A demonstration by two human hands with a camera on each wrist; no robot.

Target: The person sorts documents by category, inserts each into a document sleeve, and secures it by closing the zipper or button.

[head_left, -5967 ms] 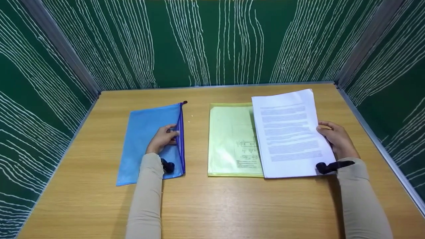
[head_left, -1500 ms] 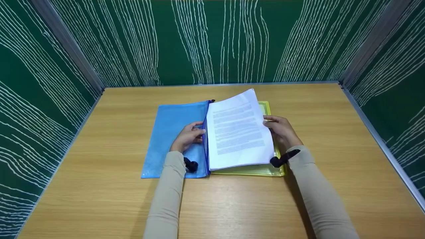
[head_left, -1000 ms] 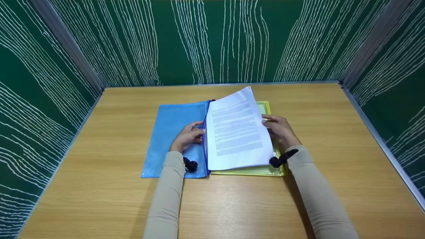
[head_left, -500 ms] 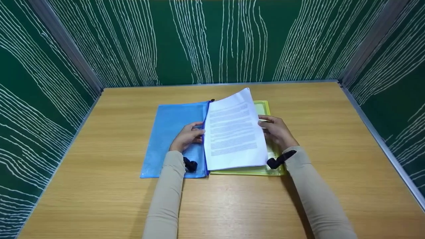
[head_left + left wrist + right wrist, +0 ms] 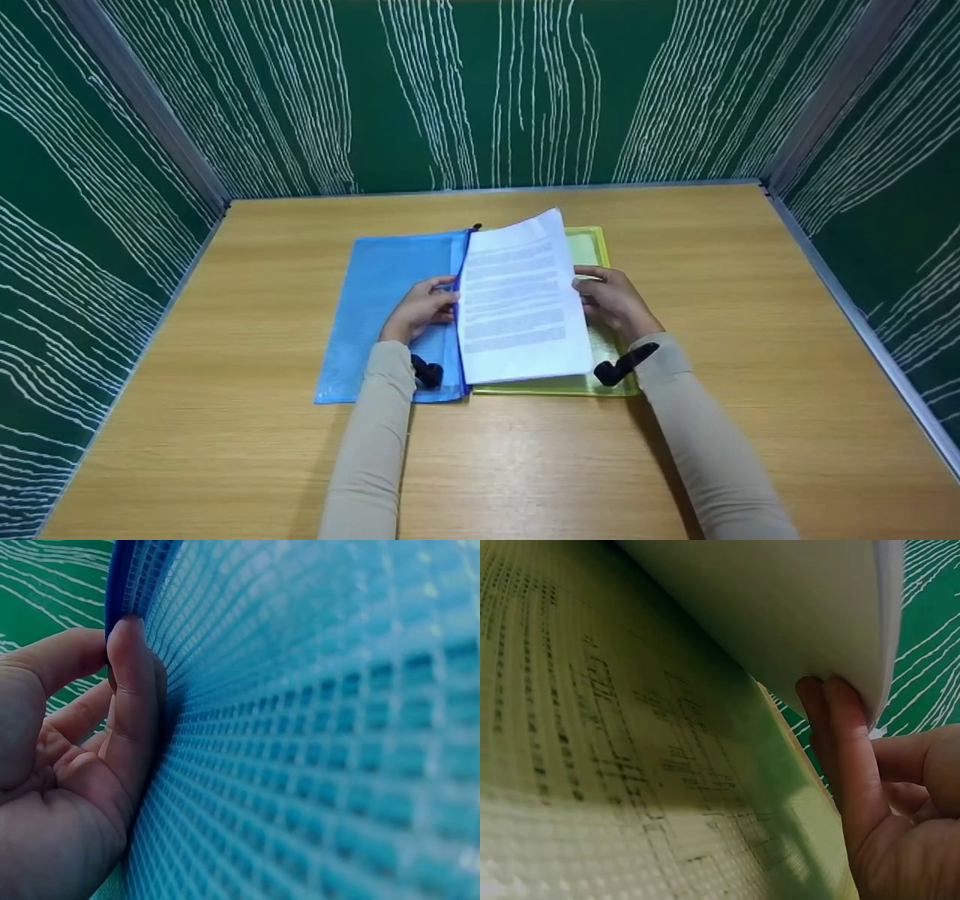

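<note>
My left hand (image 5: 421,309) pinches the open, zippered edge of a blue mesh zip pouch (image 5: 390,262) that lies on the table. In the left wrist view, thumb and fingers grip the dark blue zipper band (image 5: 118,585) from both sides. A stack of printed papers (image 5: 517,300) is pinched at its right edge by my right hand (image 5: 611,300). The stack's left edge is at the pouch mouth, overlapping the zipper side. Under the raised papers lies a yellow zip pouch (image 5: 555,387), with a printed sheet visible through it in the right wrist view.
The wooden table (image 5: 480,465) is bounded by green panels (image 5: 540,90) with white wavy lines at the back and sides. A black zipper end (image 5: 477,226) sticks out at the top of the blue pouch. Black wrist cameras (image 5: 427,371) sit at the sleeve cuffs.
Earlier the papers were far right and the blue pouch farther left; they came together over the yellow pouch. In the last second the right hand has moved the papers left, against the pouch mouth.
</note>
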